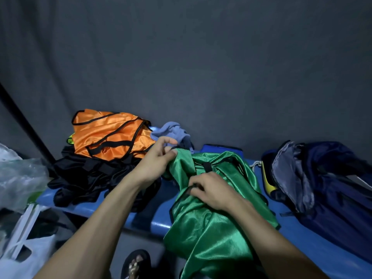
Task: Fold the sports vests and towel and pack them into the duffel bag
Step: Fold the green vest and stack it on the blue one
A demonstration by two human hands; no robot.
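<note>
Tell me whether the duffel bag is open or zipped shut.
Open. The navy duffel bag on the blue bench gapes at its top, showing grey lining; nothing folded is visible inside.

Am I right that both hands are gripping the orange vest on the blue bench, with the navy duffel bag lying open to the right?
Not quite: the head view shows the left hand and right hand gripping the green vest. The orange vest lies untouched at the back left of the blue bench. The navy duffel bag does lie open to the right.

Changing-room or sports-storage setting: blue bench (314, 234) against a dark grey fabric backdrop (201, 57), strewn with team vests (108, 133) and kit bag (322, 178).
</note>
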